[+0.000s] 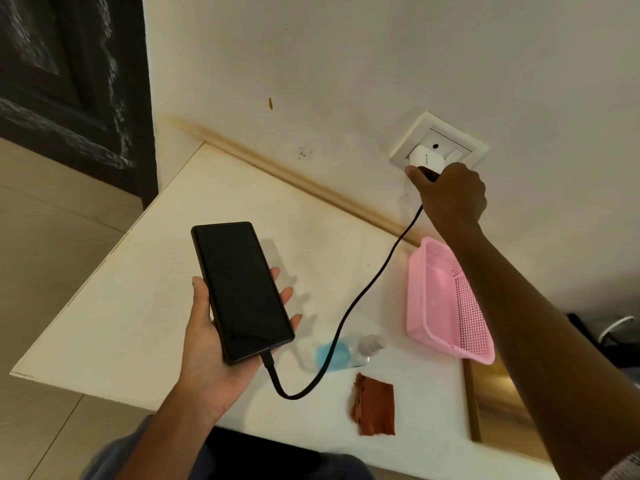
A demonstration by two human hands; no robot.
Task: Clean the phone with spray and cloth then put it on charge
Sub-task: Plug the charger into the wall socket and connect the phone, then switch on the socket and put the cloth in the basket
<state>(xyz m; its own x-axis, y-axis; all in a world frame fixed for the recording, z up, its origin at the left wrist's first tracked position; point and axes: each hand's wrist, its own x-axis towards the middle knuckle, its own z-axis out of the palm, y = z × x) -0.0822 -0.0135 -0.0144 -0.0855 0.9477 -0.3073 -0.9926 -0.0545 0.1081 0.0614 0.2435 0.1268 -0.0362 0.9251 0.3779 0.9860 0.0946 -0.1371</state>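
The phone [242, 292] lies face up in your left hand [214, 344], screen dark, held above the pale surface [138, 299]; your thumb runs along its left edge and the fingers [287, 296] curl up along its right edge, so you hold it cradled rather than clamped. The black cable [349, 313] is already seated in the phone's bottom end, loops down toward the surface, and rises to the white charger [424, 157] at the wall socket [440, 143]. Your right hand [450, 195] is at that charger, its fingers closed around the charger's lower end where the cable leaves it. Whether the charger is fully pushed home, you cannot tell from here, and the switch beside it is too small to read.

Judging by how things lie, the cleaning part looks finished: the spray bottle [349, 351] lies on its side on the surface under the cable, and the rust-coloured cloth [375, 407] sits just in front of it, neither in your hands. A pink basket [450, 306] stands to the right, near the wall.

What seems left: seat the charger firmly, confirm the dark screen wakes with a charging sign, and set the phone down on the surface.
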